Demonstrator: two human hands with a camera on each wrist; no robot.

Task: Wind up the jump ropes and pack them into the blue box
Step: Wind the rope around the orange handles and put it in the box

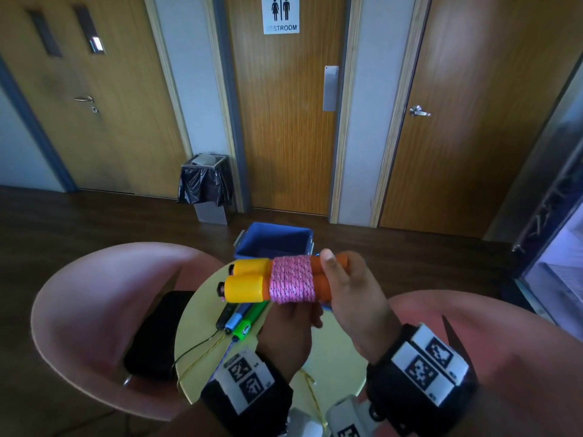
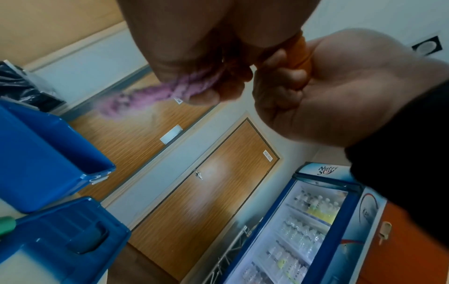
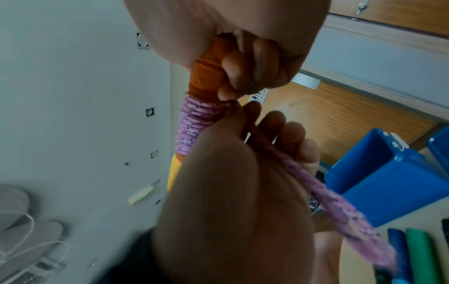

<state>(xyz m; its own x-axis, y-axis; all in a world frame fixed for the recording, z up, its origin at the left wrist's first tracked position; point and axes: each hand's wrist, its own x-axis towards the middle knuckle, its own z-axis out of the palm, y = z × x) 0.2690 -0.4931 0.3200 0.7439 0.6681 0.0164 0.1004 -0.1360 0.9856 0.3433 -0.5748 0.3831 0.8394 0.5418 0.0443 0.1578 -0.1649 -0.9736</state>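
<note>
The right hand [image 1: 347, 298] grips the orange ends of the jump rope handles [image 1: 249, 280], low in the middle of the head view. The left hand [image 1: 288, 329] sits just under them, its fingers curled around the pink rope [image 1: 291, 283] wound on the handles. The blue box [image 1: 274, 242] stands open just above the hands, on the yellow table [image 1: 334, 354]. More jump ropes [image 1: 241, 320] lie on the table, lower left of the hands.
</note>
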